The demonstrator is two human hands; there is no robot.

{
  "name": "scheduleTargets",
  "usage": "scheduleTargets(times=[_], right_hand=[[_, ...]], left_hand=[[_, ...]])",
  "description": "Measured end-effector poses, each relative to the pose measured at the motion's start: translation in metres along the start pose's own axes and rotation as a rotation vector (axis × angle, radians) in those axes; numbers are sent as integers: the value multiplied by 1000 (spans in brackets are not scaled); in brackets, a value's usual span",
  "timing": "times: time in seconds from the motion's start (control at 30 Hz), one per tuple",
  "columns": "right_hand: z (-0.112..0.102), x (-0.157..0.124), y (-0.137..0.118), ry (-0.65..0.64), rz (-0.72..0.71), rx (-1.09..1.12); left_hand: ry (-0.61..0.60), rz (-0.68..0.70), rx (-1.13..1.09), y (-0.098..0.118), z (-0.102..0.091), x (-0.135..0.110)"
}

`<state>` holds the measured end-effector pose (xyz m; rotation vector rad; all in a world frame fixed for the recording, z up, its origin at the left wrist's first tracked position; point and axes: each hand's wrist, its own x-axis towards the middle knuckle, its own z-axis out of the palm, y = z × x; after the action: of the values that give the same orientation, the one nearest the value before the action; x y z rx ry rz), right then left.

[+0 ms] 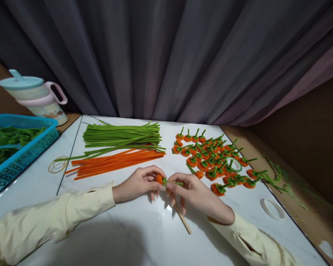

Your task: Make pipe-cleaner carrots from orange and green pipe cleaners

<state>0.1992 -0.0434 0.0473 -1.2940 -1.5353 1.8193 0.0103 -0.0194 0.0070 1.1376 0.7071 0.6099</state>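
Between thumb and fingers, my left hand [140,184] pinches a small orange pipe-cleaner pumpkin [159,179], partly covered by the fingertips. Close against it, my right hand [192,190] is closed on the pumpkin's green pipe-cleaner stem [179,184], whose end sticks out past the fingers. A thin wooden stick [184,221] slants down from beneath my right hand; whether the fingers grip it or it rests on the table is hidden. Both hands are just above the white marbled tabletop [152,229]. Many similar orange pumpkins with green stems [211,173] stand to the right.
Green pipe cleaners [122,133] and orange pipe cleaners [113,164] lie in bundles behind my left hand. At left are rubber bands [58,165], a blue basket [24,159] and a lidded cup [36,98]. Tape rolls [272,209] lie at right; a dark curtain [161,59] hangs behind.
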Motion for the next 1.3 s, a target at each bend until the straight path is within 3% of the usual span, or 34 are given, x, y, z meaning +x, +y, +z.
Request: scheduleTargets(times=[0.33,0.6,0.73,0.87,1.03,1.3], right_hand=[[1,3,11,-40,-3,84],[-8,1,2,-235,71,308],[-7,4,8,-370,159,340],[-5,6,11,-428,177,318],[-3,2,2,-432,129,264],[2,-8,-1,-327,65,80]], left_hand=[[5,10,9,1,4,-3],[-297,-6,70,11,-19,6],[-390,-41,120,9,-18,2],[-448,-62,85,7,-15,0],[-475,-87,48,5,-13,0],[-451,-59,53,3,-8,-4]])
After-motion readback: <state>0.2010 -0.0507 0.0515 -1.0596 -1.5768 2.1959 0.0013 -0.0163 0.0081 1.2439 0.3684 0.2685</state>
